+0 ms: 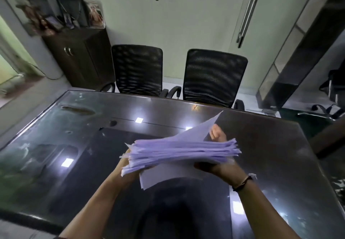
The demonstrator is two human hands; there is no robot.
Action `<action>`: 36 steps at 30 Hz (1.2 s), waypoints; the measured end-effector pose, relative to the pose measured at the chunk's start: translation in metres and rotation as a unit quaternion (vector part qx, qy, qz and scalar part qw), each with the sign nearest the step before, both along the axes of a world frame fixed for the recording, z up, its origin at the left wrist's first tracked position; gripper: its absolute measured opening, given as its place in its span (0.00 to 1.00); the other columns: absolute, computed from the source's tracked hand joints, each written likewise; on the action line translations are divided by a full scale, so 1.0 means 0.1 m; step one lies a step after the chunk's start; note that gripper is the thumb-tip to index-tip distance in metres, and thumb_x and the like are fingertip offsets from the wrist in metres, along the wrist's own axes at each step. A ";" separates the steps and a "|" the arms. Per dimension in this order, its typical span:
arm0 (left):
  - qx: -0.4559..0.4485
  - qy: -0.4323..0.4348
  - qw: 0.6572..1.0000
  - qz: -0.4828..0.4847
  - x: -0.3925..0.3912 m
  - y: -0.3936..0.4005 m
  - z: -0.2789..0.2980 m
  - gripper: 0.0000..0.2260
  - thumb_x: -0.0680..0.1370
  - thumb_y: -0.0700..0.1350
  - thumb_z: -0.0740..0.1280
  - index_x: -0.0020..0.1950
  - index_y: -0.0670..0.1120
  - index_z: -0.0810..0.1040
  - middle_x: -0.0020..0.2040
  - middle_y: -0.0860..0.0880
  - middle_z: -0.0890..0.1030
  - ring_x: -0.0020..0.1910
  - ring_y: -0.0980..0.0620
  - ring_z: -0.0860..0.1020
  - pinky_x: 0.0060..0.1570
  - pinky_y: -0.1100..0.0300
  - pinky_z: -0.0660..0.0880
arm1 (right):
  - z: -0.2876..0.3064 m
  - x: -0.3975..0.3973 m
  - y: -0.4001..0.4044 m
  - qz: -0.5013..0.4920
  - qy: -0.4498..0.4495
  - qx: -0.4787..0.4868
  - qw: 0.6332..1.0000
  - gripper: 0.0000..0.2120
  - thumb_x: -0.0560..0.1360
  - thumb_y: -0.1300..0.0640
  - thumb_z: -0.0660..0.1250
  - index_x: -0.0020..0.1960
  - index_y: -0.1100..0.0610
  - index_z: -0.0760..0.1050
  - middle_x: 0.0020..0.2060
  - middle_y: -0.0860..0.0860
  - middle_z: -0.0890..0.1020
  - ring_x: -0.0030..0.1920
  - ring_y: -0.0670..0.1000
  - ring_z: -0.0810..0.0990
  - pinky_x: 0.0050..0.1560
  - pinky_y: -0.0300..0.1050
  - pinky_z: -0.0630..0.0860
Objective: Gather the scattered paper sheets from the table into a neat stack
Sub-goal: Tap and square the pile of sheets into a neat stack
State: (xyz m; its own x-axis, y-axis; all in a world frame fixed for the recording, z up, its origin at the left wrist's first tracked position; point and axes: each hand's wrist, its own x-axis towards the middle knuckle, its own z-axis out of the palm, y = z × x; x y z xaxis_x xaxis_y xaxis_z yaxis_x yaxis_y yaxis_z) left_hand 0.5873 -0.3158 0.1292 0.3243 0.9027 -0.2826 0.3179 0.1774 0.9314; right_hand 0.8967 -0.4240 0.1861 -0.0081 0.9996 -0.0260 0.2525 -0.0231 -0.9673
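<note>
Left hand [125, 161] grips stack's left end | right hand [217, 165] clasps right end (fingers over top) | paper stack [183, 152] held above table [261, 145], long axis left-right, edges ragged

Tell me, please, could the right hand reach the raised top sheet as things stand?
Probably not freely: the right hand already grips the right end of the paper stack, sharing its weight with the left hand. The top sheet rises just beside its fingers.
</note>
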 end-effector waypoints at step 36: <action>0.003 -0.098 0.995 0.010 0.06 0.12 -0.23 0.17 0.66 0.37 0.80 0.53 0.46 0.88 0.47 0.46 0.89 0.49 0.47 0.88 0.53 0.46 0.84 | -0.65 -0.78 0.03 -0.227 0.085 -0.004 0.970 0.20 0.71 0.68 0.76 0.59 0.53 0.85 0.56 0.52 0.87 0.58 0.53 0.84 0.63 0.60 0.79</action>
State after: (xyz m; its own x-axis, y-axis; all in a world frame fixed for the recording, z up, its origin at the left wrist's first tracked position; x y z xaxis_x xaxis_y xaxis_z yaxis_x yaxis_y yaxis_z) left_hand 0.5929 -0.3035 0.1061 0.3547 0.9112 -0.2098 0.1259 0.1758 0.9763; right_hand 0.8185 -0.4213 0.1211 0.4276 0.9012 -0.0708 0.0521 -0.1028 -0.9933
